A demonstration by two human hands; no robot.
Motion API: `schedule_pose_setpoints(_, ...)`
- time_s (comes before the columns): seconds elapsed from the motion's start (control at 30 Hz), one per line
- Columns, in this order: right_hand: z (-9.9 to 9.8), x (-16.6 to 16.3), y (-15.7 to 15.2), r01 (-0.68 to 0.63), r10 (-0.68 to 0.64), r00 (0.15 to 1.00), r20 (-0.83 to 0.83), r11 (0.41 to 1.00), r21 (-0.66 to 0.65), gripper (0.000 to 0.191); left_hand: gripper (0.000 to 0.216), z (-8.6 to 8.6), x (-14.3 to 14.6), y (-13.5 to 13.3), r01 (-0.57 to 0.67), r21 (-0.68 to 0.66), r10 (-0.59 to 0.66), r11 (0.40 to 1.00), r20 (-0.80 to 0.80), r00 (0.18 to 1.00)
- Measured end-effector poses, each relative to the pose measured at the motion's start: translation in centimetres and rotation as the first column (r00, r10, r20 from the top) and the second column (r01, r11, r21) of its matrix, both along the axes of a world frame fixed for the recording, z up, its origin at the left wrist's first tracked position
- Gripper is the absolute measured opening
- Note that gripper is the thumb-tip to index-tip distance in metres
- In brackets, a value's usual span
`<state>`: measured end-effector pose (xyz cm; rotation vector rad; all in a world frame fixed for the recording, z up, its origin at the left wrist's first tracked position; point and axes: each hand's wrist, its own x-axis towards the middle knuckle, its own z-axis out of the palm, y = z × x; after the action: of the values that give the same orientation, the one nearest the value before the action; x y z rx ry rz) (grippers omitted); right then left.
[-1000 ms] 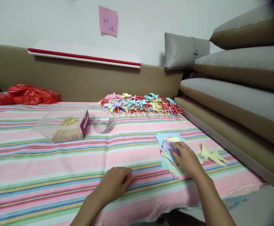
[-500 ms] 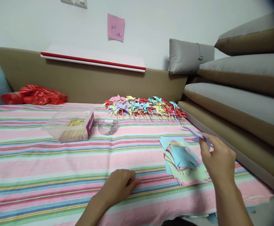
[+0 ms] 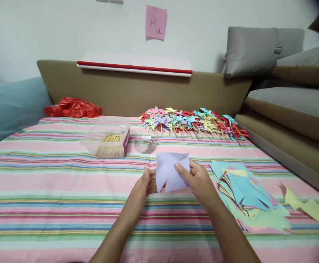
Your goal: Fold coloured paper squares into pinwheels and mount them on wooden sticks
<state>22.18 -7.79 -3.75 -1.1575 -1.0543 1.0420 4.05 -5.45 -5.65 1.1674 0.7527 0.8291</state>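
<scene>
"Checking the hands first: what did each one hold?" the inspector asked.

"Both were closed on one lilac paper square (image 3: 172,171), held over the striped cloth (image 3: 52,182) at centre. The left hand (image 3: 144,188) pinched its 8 o'clock edge. The right hand (image 3: 199,180) gripped the 3 o'clock edge, thumb on the face. Edge grips probably kept the slit corners free and uncreased."

"And the supplies?"

"Laid within reach, it appeared. The cut paper stack (image 3: 247,193) was at 4 o'clock of the square, the clear stick box (image 3: 108,140) at 10 o'clock and the small clear pot (image 3: 145,145) at 11 o'clock. The pinwheels (image 3: 192,122) lay rowed at 12 to 1 o'clock, well apart from the hands."

"Any writing?"

"A pink wall note (image 3: 156,22) read '301'; its second line was illegible. The box's purple label was too small to read."
</scene>
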Motion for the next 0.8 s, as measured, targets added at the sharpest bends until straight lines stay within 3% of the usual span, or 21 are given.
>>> schedule_pose_setpoints(0.1, -1.1, -2.0, 0.7, -0.108, 0.109, 0.992, 0.067, 0.994, -0.017, 0.032, 0.045, 0.5, -0.9, 0.3, -0.035, 0.045, 0.037, 0.998, -0.051, 0.998)
schedule_pose_setpoints(0.27, -1.3, -2.0, 0.6, -0.146, 0.148, 0.985, 0.085, 0.989, -0.031, 0.029, 0.042, 0.0, -0.5, 0.3, -0.106, 0.092, 0.117, 0.99, -0.124, 0.985)
schedule_pose_setpoints(0.47, -1.7, -0.8, -0.4, 0.008, -0.009, 0.999, -0.037, 0.999, -0.046, 0.039, 0.033, 0.1, 0.3, 0.4, -0.183, -0.089, 0.186, 0.979, 0.026, 0.982)
schedule_pose_setpoints(0.6, -1.7, -0.9, -1.1, 0.083, -0.084, 0.996, -0.025, 0.995, -0.048, 0.047, 0.038, 0.5, 0.3, 0.3, -0.213, -0.117, 0.221, 0.97, 0.068, 0.973)
schedule_pose_setpoints(0.7, -1.5, -1.1, -1.8, 0.074, -0.075, 0.996, 0.045, 0.997, 0.018, 0.037, 0.038, 0.6, 0.3, 0.2, -0.244, -0.103, 0.253, 0.964, 0.082, 0.964)
schedule_pose_setpoints(0.8, -1.4, -1.1, -2.4, 0.055, -0.103, 0.95, 0.294, 0.985, 0.166, 0.029, 0.039, 0.4, 0.4, 0.2, -0.275, -0.094, 0.285, 0.957, 0.113, 0.952)
